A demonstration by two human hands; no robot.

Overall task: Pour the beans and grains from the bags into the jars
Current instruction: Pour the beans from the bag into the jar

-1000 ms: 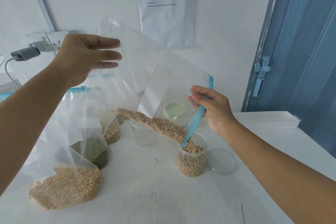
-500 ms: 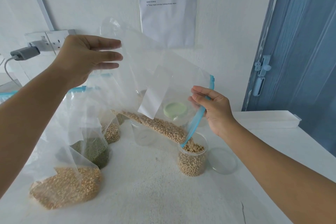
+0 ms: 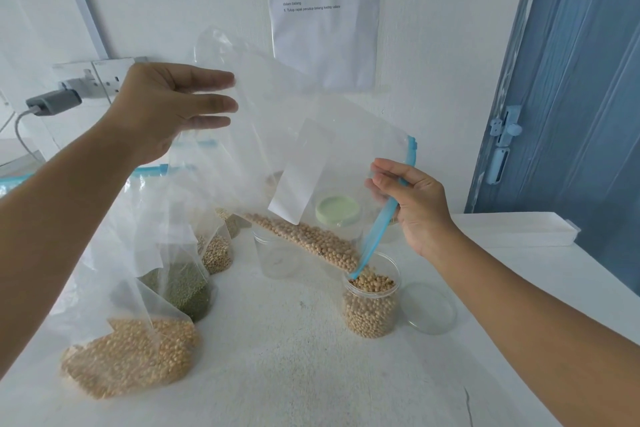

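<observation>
Overhead, left hand (image 3: 166,107) (fingers flat) lifts bag (image 3: 277,135); right hand (image 3: 412,201) pinches its zip.

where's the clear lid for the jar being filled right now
In the head view the clear lid lies flat on the white table, right of centre, just to the right of the bean-filled jar and below the right hand.

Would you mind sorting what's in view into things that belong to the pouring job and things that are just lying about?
Belongs to the job:
held bag
filling jar
empty jar
green-lidded jar
clear lid
waiting bags
left hand
right hand

Just lying about:
charger
wall sheet
door
</observation>
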